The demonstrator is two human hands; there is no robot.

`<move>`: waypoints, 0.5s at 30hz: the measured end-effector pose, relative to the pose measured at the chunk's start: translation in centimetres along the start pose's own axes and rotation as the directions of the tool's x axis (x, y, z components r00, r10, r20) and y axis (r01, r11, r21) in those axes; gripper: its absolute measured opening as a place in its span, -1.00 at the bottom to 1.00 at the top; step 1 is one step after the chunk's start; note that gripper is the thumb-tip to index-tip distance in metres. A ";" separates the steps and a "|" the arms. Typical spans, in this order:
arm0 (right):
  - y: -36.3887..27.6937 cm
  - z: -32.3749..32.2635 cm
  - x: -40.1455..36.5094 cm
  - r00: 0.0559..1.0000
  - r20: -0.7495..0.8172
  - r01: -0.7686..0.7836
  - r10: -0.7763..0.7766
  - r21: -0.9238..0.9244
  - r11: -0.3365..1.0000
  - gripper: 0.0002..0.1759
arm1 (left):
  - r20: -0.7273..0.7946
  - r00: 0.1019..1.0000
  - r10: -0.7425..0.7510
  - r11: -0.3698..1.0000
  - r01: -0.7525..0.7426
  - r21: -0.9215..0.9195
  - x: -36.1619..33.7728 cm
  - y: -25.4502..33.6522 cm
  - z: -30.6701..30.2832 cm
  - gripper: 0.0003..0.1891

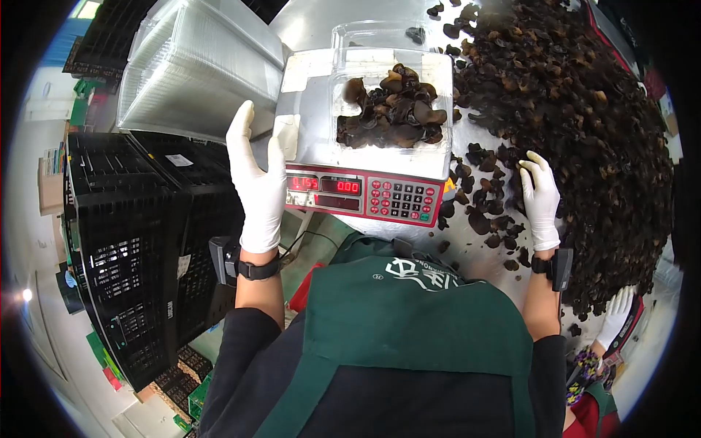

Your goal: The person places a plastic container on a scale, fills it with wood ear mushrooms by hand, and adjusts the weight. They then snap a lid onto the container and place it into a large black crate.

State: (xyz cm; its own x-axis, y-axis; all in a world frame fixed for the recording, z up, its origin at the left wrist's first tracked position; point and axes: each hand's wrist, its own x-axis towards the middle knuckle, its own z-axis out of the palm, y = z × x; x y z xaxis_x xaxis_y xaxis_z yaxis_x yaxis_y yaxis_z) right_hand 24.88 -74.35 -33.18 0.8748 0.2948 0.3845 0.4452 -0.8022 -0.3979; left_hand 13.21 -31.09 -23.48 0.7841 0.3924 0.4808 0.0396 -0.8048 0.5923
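My left hand (257, 179), in a white glove, has thumb and fingers spread, with nothing in it. It is beside the left edge of a digital scale (292, 109), near a tall stack of clear plastic trays (201, 73). On the scale sits a clear plastic tray (391, 60) with dark wood ear mushrooms (394, 109) in it. The red display (323, 184) is lit. My right hand (540, 197), also gloved, is over the edge of the large wood ear pile (584, 95), fingers slightly bent and apart. No held piece shows in it.
Loose wood ears (489, 197) lie on the metal table (460, 252) between scale and pile. Black plastic crates (128, 255) stand at the left. A co-worker's gloved hand (617, 315) is at the lower right, by another red device (629, 321).
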 end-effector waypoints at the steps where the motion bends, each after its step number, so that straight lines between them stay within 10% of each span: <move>1: 0.8 0.0 -0.1 1.000 0.026 -0.017 0.017 -0.030 0.999 -0.88 | 0.007 1.000 0.003 1.000 -0.004 0.006 0.0 -0.1 0.1 -0.41; 6: 1.1 -0.9 1.4 0.982 -0.032 -0.188 0.189 0.019 0.982 -0.89 | 0.019 1.000 -0.001 1.000 0.001 0.007 -0.2 0.1 0.6 -0.46; 12: -11.3 -3.5 10.0 0.926 0.192 -0.373 0.324 0.575 0.728 -0.84 | 0.073 0.996 -0.056 0.988 0.066 -0.141 -0.3 0.7 2.5 -0.53; 15: -15.1 0.8 13.4 0.999 0.042 -0.008 -0.029 0.687 0.726 -0.86 | 0.112 0.994 -0.008 0.982 0.029 -0.189 0.1 1.7 3.1 -0.49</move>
State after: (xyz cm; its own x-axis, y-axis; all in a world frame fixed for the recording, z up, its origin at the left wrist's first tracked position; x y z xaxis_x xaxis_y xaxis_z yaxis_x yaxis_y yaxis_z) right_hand 29.99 -57.88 -22.67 0.8690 0.3394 0.3602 0.4476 -0.2284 -0.8646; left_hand 15.31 -33.83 -24.40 0.8482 0.3463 0.4008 -0.0555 -0.6944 0.7175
